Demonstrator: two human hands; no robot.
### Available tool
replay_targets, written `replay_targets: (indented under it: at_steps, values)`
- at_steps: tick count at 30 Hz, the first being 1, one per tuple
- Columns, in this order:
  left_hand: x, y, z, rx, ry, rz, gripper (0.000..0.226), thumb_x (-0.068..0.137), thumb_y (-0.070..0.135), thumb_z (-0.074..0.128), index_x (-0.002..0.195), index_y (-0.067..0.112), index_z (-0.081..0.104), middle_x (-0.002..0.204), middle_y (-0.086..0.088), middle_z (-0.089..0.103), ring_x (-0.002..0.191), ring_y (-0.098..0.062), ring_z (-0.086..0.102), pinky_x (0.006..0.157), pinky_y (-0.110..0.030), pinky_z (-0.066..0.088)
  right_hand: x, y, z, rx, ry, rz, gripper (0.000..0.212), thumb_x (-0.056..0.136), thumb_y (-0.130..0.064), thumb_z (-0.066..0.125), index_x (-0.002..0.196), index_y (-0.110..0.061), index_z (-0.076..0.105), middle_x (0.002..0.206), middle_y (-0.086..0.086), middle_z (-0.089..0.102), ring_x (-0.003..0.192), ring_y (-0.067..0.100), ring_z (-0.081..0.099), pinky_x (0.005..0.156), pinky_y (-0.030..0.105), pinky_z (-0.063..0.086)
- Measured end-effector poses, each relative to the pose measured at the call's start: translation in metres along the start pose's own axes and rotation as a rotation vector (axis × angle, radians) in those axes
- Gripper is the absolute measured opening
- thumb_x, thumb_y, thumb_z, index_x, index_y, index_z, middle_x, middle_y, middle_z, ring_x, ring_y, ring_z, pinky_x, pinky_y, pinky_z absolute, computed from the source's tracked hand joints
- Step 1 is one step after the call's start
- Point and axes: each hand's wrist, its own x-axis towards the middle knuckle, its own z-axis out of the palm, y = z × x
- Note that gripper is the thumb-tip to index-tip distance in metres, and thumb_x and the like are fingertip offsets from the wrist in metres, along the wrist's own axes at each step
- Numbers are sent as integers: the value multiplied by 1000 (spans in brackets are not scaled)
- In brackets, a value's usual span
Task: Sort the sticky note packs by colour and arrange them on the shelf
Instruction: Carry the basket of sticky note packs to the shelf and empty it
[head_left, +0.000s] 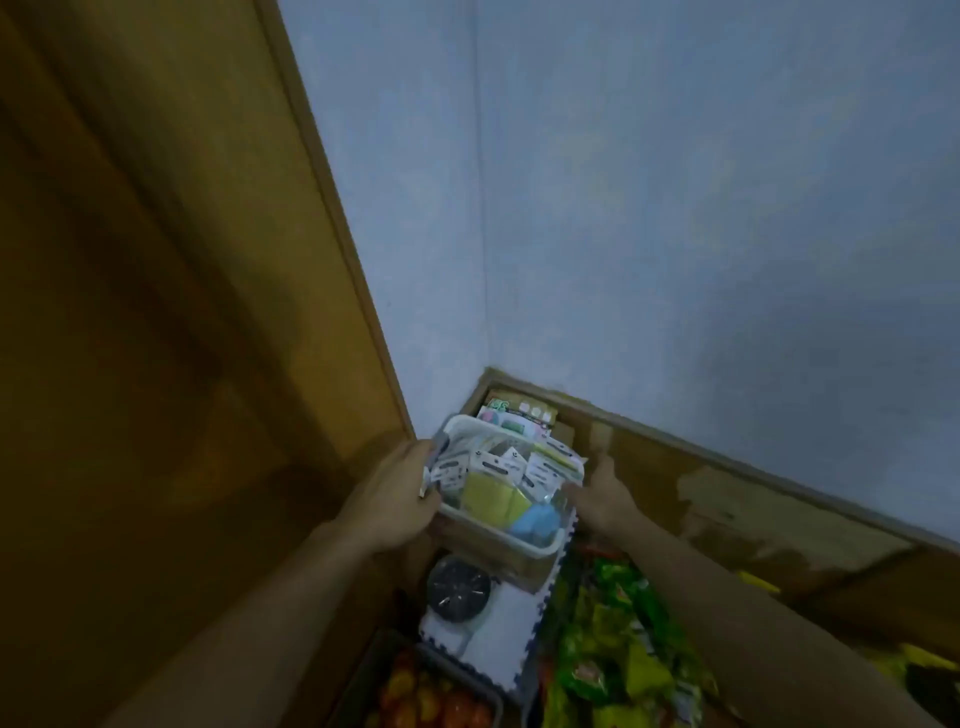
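We are holding a white basket (542, 546) up in the corner where the wooden shelf (727, 499) meets the wall (675, 208), and the sticky note packs (485, 493) are still lying jumbled inside it: yellow pads toward the left, a blue one (535, 522) at the near right, white header cards crowding above them. Our left hand (400, 493) is wrapping its grip round the basket's left rim. Our right hand (605, 499) is pressing against the right wall with the thumb sticking up; its fingers are hidden, so we cannot tell whether that grip is curled or flat. As we are judging it, the sorting is barely starting: no packs are standing in colour groups on the shelf, and everything is left to do. More packets (519, 415) are sitting behind the basket. We are reading nothing: the cards carry dark print, but blur is smearing every word.
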Motion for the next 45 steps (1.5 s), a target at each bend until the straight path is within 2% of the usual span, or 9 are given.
replay_targets:
  at_steps: [6,14,19,23,30,35,37,41,45]
  values:
    - [26,-20,30,-95,-37,-54,43,99,30,54,140,24,45,116,7,53,108,-16,56,79,-27,46,38,22,33,124,-8,124,82,91,-25,65,154,-18,13,125,9,58,104,29,64,89,45,58]
    - [37,-19,39,-137,-57,-79,34,97,15,56,130,25,55,118,10,53,110,-6,48,87,-25,39,47,31,45,206,77,115,75,91,-23,70,153,-22,27,139,10,59,123,35,59,101,48,50]
    - [37,-15,43,-168,-79,-191,45,96,12,60,140,13,51,132,-5,55,124,-21,53,93,-24,37,48,36,41,226,37,76,73,90,-21,74,149,-21,31,139,6,59,123,31,60,102,53,51]
    - [40,-18,46,-241,-41,-253,34,97,22,61,131,18,56,123,1,58,115,-17,57,88,-28,43,40,41,30,209,50,16,66,90,-21,74,145,-18,38,135,4,61,121,27,61,97,53,55]
    - [36,-12,67,-376,-26,-473,65,96,10,60,155,14,32,150,-12,47,133,-27,48,101,-34,41,15,65,-10,280,-35,-101,50,88,0,70,122,-33,54,116,-8,71,111,14,68,80,27,57]
    - [19,-1,77,-388,101,-410,37,92,6,61,129,11,58,115,-4,65,109,-22,62,72,-19,44,-11,69,-32,312,-114,-140,55,87,-2,69,128,-36,55,120,0,73,112,21,70,88,48,60]
    - [6,2,76,-400,146,-376,33,93,6,63,126,13,62,113,-2,67,107,-20,63,77,-21,48,-24,67,-40,230,-81,-160,61,82,-13,72,135,-32,50,118,-3,73,110,19,70,88,52,60]
    - [-26,7,69,-521,107,-361,42,90,8,72,129,21,62,116,6,69,107,-12,64,83,-25,54,-52,54,-59,5,91,-201,48,88,-13,73,130,-17,52,90,-6,69,84,12,66,66,27,53]
    - [-51,21,67,-576,135,-405,41,86,7,76,122,23,64,113,5,68,104,-15,65,85,-38,58,-90,47,-70,-88,218,-258,24,82,-14,76,104,-19,68,89,-6,73,83,14,68,58,17,45]
